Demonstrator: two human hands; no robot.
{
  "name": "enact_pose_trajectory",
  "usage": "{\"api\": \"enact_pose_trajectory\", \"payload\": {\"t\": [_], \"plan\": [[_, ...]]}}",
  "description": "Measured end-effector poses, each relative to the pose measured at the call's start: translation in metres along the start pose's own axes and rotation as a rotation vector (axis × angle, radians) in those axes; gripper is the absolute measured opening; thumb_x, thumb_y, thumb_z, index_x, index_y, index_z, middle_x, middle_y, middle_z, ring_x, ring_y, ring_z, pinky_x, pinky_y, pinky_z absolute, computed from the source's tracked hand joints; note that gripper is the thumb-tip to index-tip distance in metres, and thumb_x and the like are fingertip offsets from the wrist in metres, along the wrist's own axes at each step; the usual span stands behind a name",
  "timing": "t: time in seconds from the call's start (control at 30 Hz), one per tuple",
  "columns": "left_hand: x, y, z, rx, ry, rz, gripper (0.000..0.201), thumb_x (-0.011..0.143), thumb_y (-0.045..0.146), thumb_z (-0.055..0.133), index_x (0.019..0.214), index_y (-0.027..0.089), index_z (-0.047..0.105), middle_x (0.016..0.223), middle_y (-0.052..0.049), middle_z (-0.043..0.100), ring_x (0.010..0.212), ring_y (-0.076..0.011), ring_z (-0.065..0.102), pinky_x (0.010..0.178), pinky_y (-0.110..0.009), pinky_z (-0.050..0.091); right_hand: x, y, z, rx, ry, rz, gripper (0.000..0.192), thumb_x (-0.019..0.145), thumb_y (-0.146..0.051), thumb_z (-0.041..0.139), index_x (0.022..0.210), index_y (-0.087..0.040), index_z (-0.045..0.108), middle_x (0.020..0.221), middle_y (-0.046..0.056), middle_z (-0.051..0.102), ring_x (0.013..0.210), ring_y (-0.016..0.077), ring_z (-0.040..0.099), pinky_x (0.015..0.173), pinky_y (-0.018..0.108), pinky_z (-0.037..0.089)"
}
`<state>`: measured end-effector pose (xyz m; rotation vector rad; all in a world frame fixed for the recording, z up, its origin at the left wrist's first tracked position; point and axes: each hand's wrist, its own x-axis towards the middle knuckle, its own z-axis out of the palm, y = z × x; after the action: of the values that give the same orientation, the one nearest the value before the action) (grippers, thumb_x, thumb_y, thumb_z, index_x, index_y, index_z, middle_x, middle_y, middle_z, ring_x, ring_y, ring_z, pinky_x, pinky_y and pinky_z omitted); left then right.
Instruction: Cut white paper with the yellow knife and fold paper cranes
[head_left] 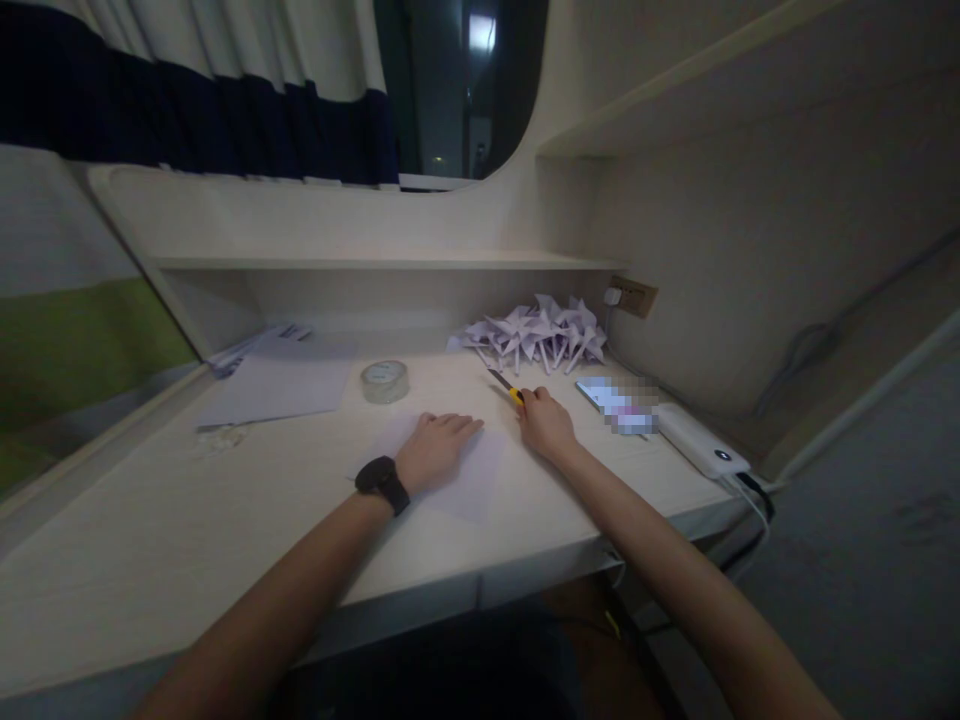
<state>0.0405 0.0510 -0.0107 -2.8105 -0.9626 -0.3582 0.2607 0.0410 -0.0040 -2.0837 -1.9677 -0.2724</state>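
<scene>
The knife handle (pixel 516 395) is yellow, paper (pixel 478 482) white, watch (pixel 382 482) black, curtain (pixel 214 90) white-and-navy.

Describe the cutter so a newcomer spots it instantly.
On the pale desk, find the heap of paper pinwheels at the back. Just in front, the person's right hand grips the cutter, blade pointing away from the person. Its yellow handle sets it apart from the pale paper nearby.
</scene>
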Motion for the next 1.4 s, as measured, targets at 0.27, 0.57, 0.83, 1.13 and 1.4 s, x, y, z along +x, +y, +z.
{"api": "enact_pose_trajectory", "payload": {"t": [0.27, 0.57, 0.83, 1.13, 1.4], "plan": [[0.0, 0.002, 0.001, 0.054, 0.018, -0.005, 0.038, 0.093, 0.015, 0.039, 0.128, 0.024, 0.049, 0.119, -0.009, 0.063, 0.105, -0.0261, 0.055, 0.081, -0.04, 0.034, -0.001, -0.001, 0.002, -0.001, 0.013, -0.028, 0.03, 0.097, -0.03, 0.037, 0.12, -0.017, 0.052, 0.111, 0.014, 0.057, 0.093, 0.0254, 0.062, 0.073, 0.032, 0.046], [-0.001, 0.007, -0.007, 0.068, 0.044, -0.024, 0.035, 0.096, 0.039, 0.041, 0.124, 0.022, 0.054, 0.105, -0.011, 0.062, 0.1, -0.0279, 0.053, 0.083, -0.041, 0.034, 0.006, 0.001, 0.008, 0.162, 0.139, -0.102, 0.036, 0.099, -0.024, 0.034, 0.133, -0.014, 0.043, 0.109, 0.014, 0.06, 0.098, 0.0236, 0.058, 0.084, 0.031, 0.043], [0.001, -0.003, -0.008, -0.041, -0.013, -0.111, 0.058, 0.082, 0.067, 0.05, 0.112, 0.019, 0.061, 0.103, -0.013, 0.06, 0.095, -0.0296, 0.055, 0.08, -0.039, 0.038, 0.007, 0.004, 0.017, 0.21, 0.174, -0.159, 0.039, 0.098, -0.022, 0.035, 0.136, -0.012, 0.041, 0.11, 0.015, 0.06, 0.104, 0.0243, 0.054, 0.09, 0.032, 0.04], [0.001, -0.022, -0.007, -0.237, -0.079, -0.223, 0.071, 0.054, 0.072, 0.072, 0.098, 0.017, 0.063, 0.099, -0.011, 0.06, 0.092, -0.0287, 0.056, 0.077, -0.034, 0.041, 0.007, 0.003, 0.018, 0.226, 0.18, -0.206, 0.039, 0.097, -0.021, 0.036, 0.135, -0.013, 0.042, 0.11, 0.015, 0.06, 0.103, 0.0242, 0.053, 0.09, 0.033, 0.04], [-0.003, -0.019, -0.015, -0.237, 0.067, -0.136, 0.059, 0.054, 0.056, 0.081, 0.096, 0.019, 0.061, 0.101, -0.007, 0.06, 0.094, -0.0268, 0.056, 0.077, -0.033, 0.041, 0.005, 0.001, 0.012, 0.229, 0.149, -0.185, 0.039, 0.097, -0.022, 0.036, 0.135, -0.014, 0.042, 0.112, 0.014, 0.06, 0.104, 0.0238, 0.052, 0.091, 0.033, 0.039]]}}
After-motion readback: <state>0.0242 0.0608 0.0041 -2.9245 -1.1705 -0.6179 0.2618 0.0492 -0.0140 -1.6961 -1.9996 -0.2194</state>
